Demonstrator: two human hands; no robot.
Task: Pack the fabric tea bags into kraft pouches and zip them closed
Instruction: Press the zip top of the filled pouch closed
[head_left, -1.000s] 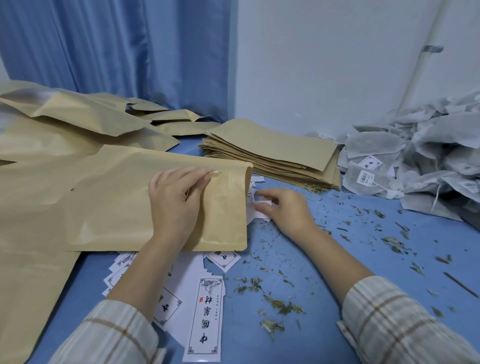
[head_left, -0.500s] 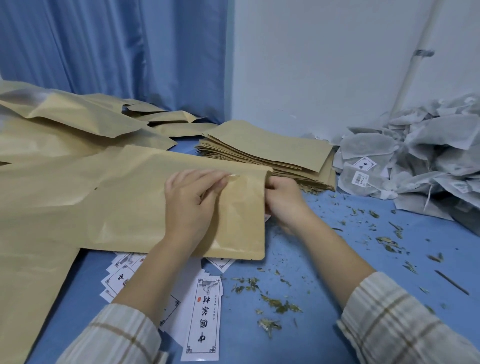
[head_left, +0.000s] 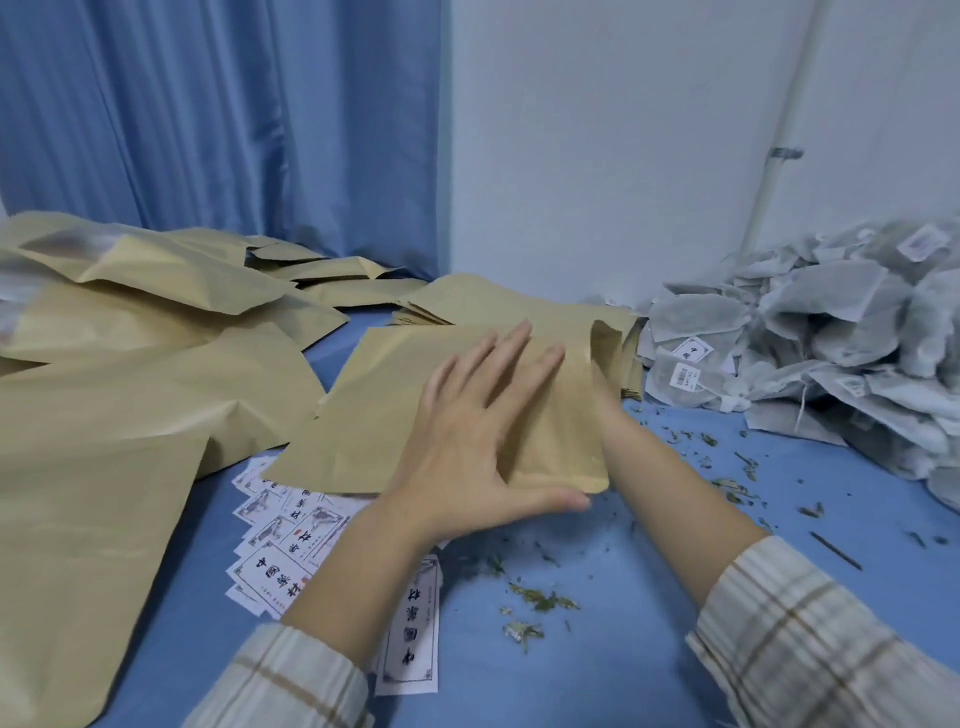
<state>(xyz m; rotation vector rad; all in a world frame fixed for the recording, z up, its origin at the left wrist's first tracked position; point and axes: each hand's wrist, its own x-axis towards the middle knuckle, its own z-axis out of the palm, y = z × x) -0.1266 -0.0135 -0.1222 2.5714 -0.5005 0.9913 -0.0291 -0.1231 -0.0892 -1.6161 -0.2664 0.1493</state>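
Two hands: your left hand (head_left: 470, 441) lies flat with straight fingers spread on the flat tan kraft paper pouch (head_left: 415, 415); your right hand is hidden behind the pouch's open end, only the forearm shows, so you cannot tell whether it is grasping anything.
Pouch: it lies on the blue desk (head_left: 623, 649) in front of you, mouth turned to the right, its lower right corner just above your left thumb.
Tea bags: the heap of grey-white fabric tea bags with small paper tags (head_left: 831, 343) sits to the right, near the pouch mouth but apart from it.
Step in hand: judged from this, you are opening the mouth to load it.
Doing it well: keep the left palm pressing the body flat so the pouch does not slide; spread the mouth wide before a bag goes in; feed bags flat and push them well below the zip line so no fabric or string is caught when you press it shut.
Spare pouches: a stack of flat kraft pouches (head_left: 467, 301) lies just behind; looser ones (head_left: 130, 312) spread over the left.
Surface: white printed paper labels (head_left: 280, 551) lie partly under the pouch, and loose green tea leaf crumbs (head_left: 540, 603) are scattered about.
Room: blue curtain (head_left: 208, 114) behind left, pale wall (head_left: 597, 130) behind right.
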